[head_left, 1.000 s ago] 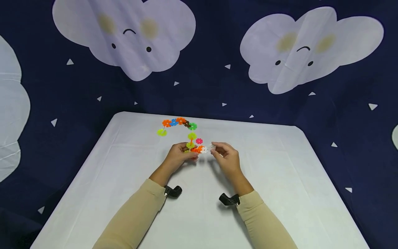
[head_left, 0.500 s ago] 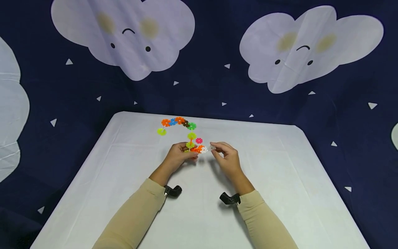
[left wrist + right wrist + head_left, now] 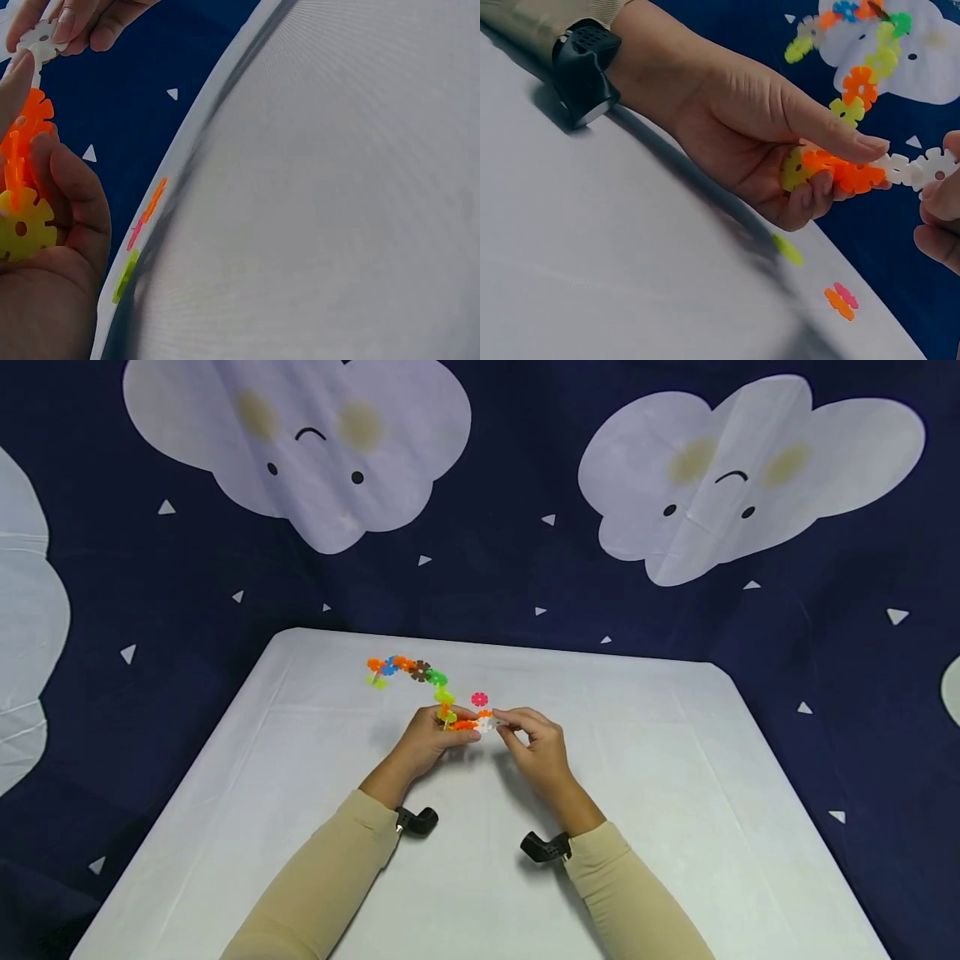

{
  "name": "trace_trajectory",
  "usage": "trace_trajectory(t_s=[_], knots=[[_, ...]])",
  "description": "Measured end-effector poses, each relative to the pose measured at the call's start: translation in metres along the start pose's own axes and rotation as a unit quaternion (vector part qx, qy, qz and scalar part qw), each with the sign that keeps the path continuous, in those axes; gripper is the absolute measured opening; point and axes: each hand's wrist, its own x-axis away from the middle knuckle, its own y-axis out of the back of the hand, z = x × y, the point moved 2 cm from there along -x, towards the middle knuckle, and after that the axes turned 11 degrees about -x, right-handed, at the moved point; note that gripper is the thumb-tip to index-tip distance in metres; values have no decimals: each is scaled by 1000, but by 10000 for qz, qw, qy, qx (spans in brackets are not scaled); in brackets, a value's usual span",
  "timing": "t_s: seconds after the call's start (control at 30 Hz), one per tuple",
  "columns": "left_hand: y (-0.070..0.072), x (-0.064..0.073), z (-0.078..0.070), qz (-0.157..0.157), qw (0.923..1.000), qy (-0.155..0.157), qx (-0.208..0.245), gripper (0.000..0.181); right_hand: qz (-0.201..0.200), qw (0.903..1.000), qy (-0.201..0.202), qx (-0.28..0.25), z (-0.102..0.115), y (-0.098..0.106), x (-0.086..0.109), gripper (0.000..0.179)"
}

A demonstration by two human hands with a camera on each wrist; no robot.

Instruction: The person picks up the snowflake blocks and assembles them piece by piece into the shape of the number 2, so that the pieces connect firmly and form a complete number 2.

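My left hand (image 3: 422,745) grips a chain of interlocking flower-shaped plastic discs (image 3: 421,671) near its orange end, thumb lying over the orange discs (image 3: 861,176). The rest of the chain curves up and away to the left, in yellow-green, orange, green, brown and blue. At the gripped end a white disc (image 3: 898,169) sticks out past the thumb. My right hand (image 3: 542,756) pinches another white disc (image 3: 935,169) between thumb and fingertips, its edge right at the chain's white disc. Part of the chain is hidden inside the left hand.
Flat on the white table (image 3: 637,793) beyond the hands lie a loose pink disc (image 3: 480,699) and an orange disc (image 3: 840,304) beside it. A yellow-green disc (image 3: 787,249) lies closer to the left hand. A dark blue cloth with clouds (image 3: 495,585) hangs behind the table.
My right hand has moved left with its white disc, up to the chain's white end. The chain has turned in my left hand, its far part swinging left; the loose orange disc now shows.
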Motion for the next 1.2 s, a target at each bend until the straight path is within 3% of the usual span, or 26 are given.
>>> trace_trajectory(t_s=[0.2,0.53,0.73,0.87,1.0,1.2], knots=[[2,1,0,69,9996,-251,-118,30,-38,9998,66,184,-16,-1,8,29],[2,2,-1,78,9996,-244,-127,29,-40,9995,18,300,-19,-4,11,28],[-1,0,-2,-2,9989,-318,356,36,-207,9991,208,299,-7,-5,4,33],[0,0,-1,-24,9991,-344,257,35,-206,9991,219,283,8,-7,-1,34],[3,0,0,6,9991,-426,-39,32,-132,9996,110,208,12,-8,-2,35],[3,-1,1,81,9985,-378,385,36,62,9994,-257,-228,3,-11,2,35]])
